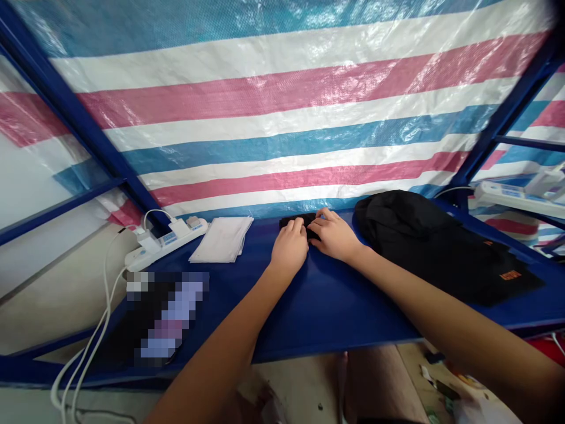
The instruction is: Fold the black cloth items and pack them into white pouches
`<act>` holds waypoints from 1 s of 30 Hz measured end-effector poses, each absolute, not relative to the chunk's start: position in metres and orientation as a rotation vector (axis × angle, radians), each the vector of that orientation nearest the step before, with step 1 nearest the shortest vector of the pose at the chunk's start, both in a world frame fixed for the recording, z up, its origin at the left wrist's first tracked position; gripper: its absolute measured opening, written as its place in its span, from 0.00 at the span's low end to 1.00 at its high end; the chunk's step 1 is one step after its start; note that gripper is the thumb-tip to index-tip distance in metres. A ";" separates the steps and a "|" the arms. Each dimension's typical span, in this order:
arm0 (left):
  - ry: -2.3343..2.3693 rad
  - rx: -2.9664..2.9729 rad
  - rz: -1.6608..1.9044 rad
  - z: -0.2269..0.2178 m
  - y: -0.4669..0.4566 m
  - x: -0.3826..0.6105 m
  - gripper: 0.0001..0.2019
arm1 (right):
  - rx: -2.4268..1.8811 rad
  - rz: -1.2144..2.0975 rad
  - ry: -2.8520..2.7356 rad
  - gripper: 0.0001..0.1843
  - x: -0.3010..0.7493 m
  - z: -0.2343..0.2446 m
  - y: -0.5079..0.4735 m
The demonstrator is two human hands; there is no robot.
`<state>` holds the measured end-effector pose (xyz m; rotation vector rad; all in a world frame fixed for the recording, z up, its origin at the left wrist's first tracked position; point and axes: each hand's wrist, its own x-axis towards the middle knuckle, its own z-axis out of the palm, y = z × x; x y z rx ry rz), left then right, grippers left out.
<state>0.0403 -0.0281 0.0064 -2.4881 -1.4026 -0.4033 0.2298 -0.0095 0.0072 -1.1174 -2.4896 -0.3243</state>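
A small folded black cloth (pixel 286 223) lies at the back of the blue shelf, against the striped sheet. Both hands cover most of it, so its kind and full shape are hidden. My left hand (pixel 290 247) grips its left part, fingers bent and held close together. Right beside it, my right hand (pixel 333 234) curls its fingers over the cloth's right part, with the thumb toward the left hand. Farther right rests a pile of black garments (pixel 415 241) with small orange lettering. To the left lies a stack of folded white cloth (pixel 223 238).
A white power strip (pixel 165 244) with plugs and cables sits at the left, beside a pixelated dark object (pixel 154 321). Another power strip (pixel 516 197) is at the far right. Blue metal posts (pixel 101 153) frame the shelf (pixel 309 318); a striped plastic sheet (pixel 282 106) hangs behind.
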 end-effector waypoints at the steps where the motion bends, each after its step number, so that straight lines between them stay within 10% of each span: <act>1: -1.417 -2.490 -0.363 0.005 -0.028 0.042 0.15 | -1.162 -0.367 -2.515 0.10 0.225 0.008 -0.012; 18: -1.620 -2.881 -1.140 -0.001 0.013 -0.003 0.14 | -1.083 0.430 -2.134 0.14 0.240 -0.005 0.020; 24: -1.772 -2.636 -1.068 -0.005 0.011 0.014 0.21 | -1.149 0.887 -1.913 0.32 0.238 -0.009 0.021; 30: -1.744 -2.472 -1.033 -0.008 0.010 0.019 0.17 | -1.225 0.499 -1.949 0.30 0.230 -0.016 0.024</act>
